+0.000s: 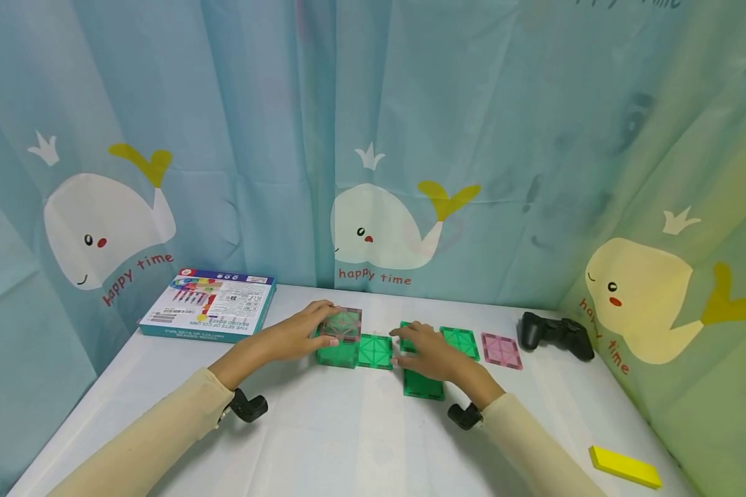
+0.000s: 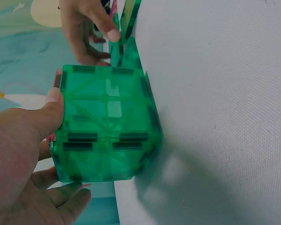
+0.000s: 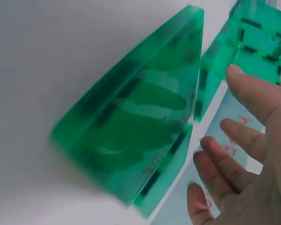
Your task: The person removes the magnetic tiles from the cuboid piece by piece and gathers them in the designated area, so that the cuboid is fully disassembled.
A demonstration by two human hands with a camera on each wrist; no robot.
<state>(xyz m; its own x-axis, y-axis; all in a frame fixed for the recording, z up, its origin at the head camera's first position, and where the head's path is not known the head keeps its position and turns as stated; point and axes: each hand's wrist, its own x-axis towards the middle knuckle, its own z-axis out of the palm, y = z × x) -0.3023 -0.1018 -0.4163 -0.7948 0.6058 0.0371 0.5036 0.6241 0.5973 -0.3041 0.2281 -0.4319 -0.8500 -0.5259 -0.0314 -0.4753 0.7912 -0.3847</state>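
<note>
My left hand (image 1: 295, 335) holds a small box of green magnetic tiles (image 1: 337, 355) by its sides, thumb on the near side. A pink magnetic tile (image 1: 353, 316) lies over the box's top. Joined to the box on its right is a flat-looking green tile (image 1: 375, 352). My right hand (image 1: 432, 352) hovers with spread, loosely bent fingers beside more green tiles and holds nothing. One green tile (image 1: 423, 385) shows in front of that hand, and another (image 3: 145, 108) leans large in the right wrist view. The right hand partly hides a green tile behind it.
Right of the hands lie a green tile (image 1: 460, 342), a pink tile (image 1: 501, 351) and a black game controller (image 1: 555, 335). A toy box (image 1: 211, 307) lies at the back left. At the front right is a yellow block (image 1: 624, 467). A whale-print curtain (image 1: 273, 138) stands behind the table.
</note>
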